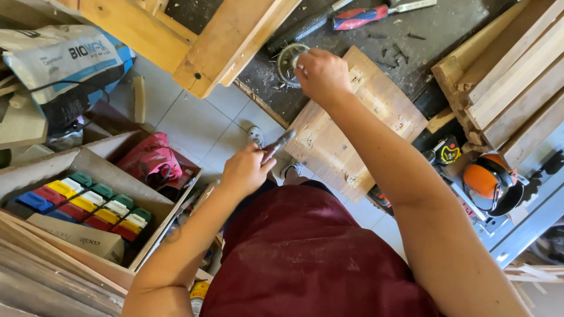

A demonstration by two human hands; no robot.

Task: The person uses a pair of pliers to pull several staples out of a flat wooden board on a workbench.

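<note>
My left hand (pixel 245 170) is closed around a metal tool (pixel 279 143) with a grey shaft, held just off the near edge of a worn plywood board (pixel 352 132). My right hand (pixel 321 75) reaches over the far end of that board and touches a small round tin (pixel 289 61) holding nails or screws on the dark workbench (pixel 452 29). What the right fingers pinch is hidden.
Loose screws and a red-and-blue handled screwdriver (pixel 358 16) lie on the bench. Stacked timber (pixel 511 82) and orange ear defenders (pixel 490 183) sit right. A wooden frame (pixel 229 41) juts out top left. Left, a shelf holds coloured blocks (pixel 88 205) and a red bag (pixel 150 161).
</note>
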